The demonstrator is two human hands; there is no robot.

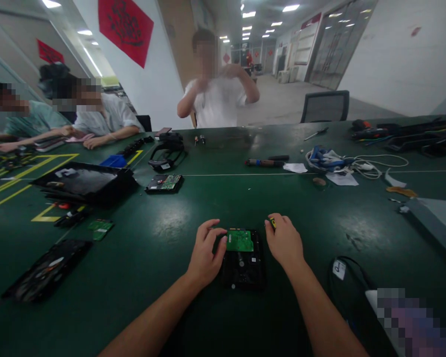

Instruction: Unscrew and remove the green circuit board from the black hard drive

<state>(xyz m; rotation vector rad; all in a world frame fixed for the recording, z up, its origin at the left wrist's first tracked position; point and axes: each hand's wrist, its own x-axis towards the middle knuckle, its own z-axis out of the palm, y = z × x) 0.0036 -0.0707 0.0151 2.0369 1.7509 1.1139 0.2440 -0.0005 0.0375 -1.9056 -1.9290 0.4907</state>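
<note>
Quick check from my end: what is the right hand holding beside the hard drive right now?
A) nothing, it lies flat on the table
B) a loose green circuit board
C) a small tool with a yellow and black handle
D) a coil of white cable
C: the right hand is closed around a small yellow-and-black tool at the upper right corner of the hard drive, while the left hand rests on the drive's left edge.
</note>
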